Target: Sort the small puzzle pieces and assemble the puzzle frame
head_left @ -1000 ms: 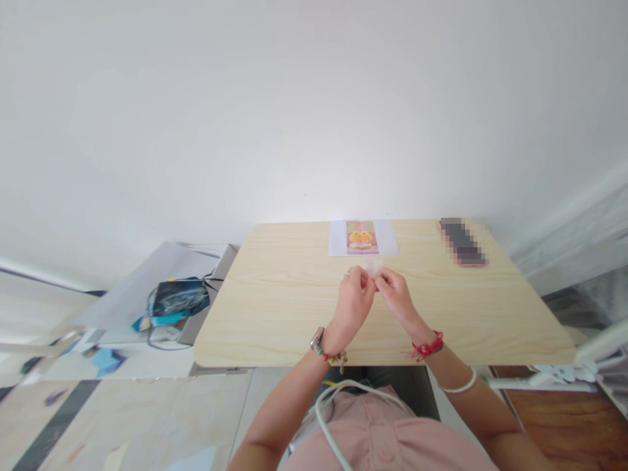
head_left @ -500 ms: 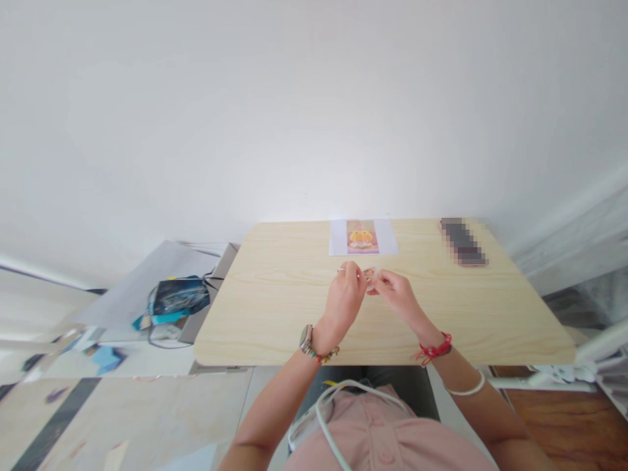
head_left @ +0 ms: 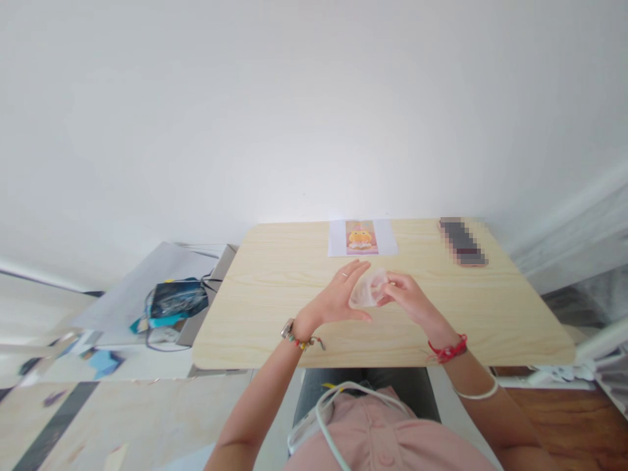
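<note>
Head view: right hand (head_left: 411,299) pinches translucent plastic (head_left: 363,292) by its right end; left hand (head_left: 332,298), spread open, brackets the left, contact unclear.

– Where is the camera looking from?
– It's riding on the person's head, pointing forward and down over the pink shirt (head_left: 383,438).
– And how is it meeting the worktop (head_left: 275,261)?
– It's facing it from the near edge; the far edge is crossing around mid-height, and the wall (head_left: 294,104) is filling the space above.
– How near is it sitting?
– Close, yet all four worktop corners are showing.
</note>
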`<state>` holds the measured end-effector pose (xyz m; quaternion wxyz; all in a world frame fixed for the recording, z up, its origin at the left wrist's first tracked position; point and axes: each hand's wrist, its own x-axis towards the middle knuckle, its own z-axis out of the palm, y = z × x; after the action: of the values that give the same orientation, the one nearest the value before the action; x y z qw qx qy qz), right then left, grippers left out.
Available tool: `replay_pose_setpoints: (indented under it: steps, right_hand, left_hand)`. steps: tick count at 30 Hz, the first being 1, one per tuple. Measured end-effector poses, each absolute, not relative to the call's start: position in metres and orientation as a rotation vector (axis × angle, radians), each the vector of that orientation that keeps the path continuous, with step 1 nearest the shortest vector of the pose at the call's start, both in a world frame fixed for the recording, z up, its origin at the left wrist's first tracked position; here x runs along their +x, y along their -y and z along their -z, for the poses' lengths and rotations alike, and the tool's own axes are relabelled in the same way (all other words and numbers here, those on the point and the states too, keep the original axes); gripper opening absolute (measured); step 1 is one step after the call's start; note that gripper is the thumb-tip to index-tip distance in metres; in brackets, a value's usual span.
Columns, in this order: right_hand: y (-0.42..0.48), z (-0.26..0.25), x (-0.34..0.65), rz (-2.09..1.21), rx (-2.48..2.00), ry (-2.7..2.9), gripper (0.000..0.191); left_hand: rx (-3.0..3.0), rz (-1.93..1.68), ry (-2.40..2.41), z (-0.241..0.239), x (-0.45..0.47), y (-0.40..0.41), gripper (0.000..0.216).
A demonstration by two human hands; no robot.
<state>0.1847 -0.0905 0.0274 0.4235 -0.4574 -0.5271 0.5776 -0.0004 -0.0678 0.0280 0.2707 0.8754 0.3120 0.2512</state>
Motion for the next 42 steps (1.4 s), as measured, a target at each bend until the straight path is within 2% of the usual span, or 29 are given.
replay_pose_setpoints:
  steps: [4,7,15,23,29,36,42]
  right_hand:
    - [0.086,-0.023,0.189,-1.442,-1.126,1.392,0.010]
    - [0.080,-0.015,0.197,-1.325,-1.188,1.571,0.014]
    - [0.060,0.013,0.209,-1.278,-1.332,1.919,0.014]
    - [0.022,0.016,0.204,-1.064,-1.251,1.950,0.021]
    - [0.006,0.021,0.202,-0.960,-1.188,2.054,0.015]
    - [0.003,0.031,0.208,-0.987,-1.179,2.004,0.017]
    - [0.002,0.037,0.210,-1.027,-1.160,1.931,0.018]
  left_hand:
    - [2.341,-0.592,-0.872,-0.018,-0.002,0.062,0.073]
    - [2.420,-0.562,-0.949,-0.018,-0.008,0.059,0.063]
    - [2.739,-0.273,-1.090,-0.019,-0.020,0.053,0.059]
    - [2.996,-0.049,-1.025,-0.035,-0.013,0.030,0.053]
    - [3.117,-0.003,-0.923,-0.045,-0.006,0.024,0.045]
    - [3.178,-0.022,-0.940,-0.047,-0.006,0.024,0.055]
    - [3.242,0.048,-0.866,-0.052,-0.005,0.023,0.045]
